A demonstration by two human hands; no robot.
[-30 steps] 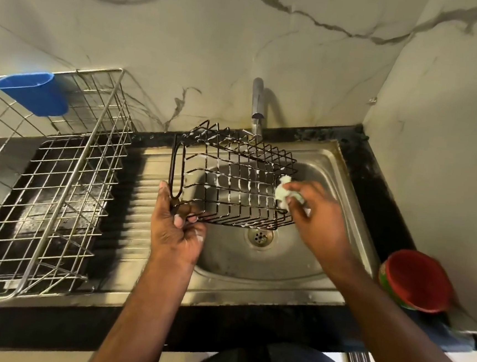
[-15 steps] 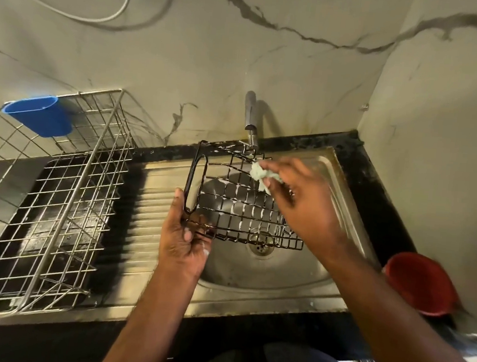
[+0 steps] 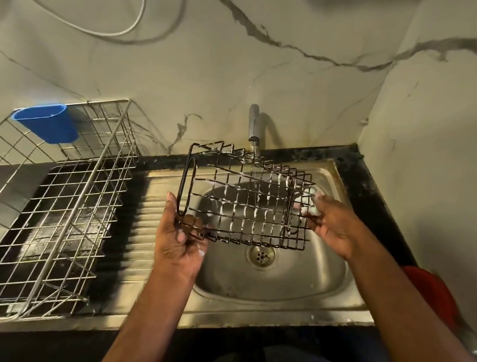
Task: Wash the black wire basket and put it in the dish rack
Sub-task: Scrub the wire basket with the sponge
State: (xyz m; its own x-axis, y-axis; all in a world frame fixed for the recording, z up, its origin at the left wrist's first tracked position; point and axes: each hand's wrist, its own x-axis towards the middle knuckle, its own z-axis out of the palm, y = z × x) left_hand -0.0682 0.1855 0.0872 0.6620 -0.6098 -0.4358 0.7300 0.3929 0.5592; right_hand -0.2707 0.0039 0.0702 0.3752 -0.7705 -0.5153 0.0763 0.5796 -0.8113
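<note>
The black wire basket hangs over the steel sink, tilted on its side, with white soap foam on its wires. My left hand grips its lower left corner, below the oval handle loop. My right hand is at the basket's right end and pinches a small pale foamy sponge against the wires. The silver wire dish rack stands on the drainboard at the left, apart from the basket.
A blue plastic cup hangs on the rack's back rim. The tap rises from the wall behind the basket. The drain lies below the basket. A red bowl sits on the black counter at the right.
My right hand slid with the sponge from the basket's top edge near the tap to its right end. The basket turned so its long side faces me.
</note>
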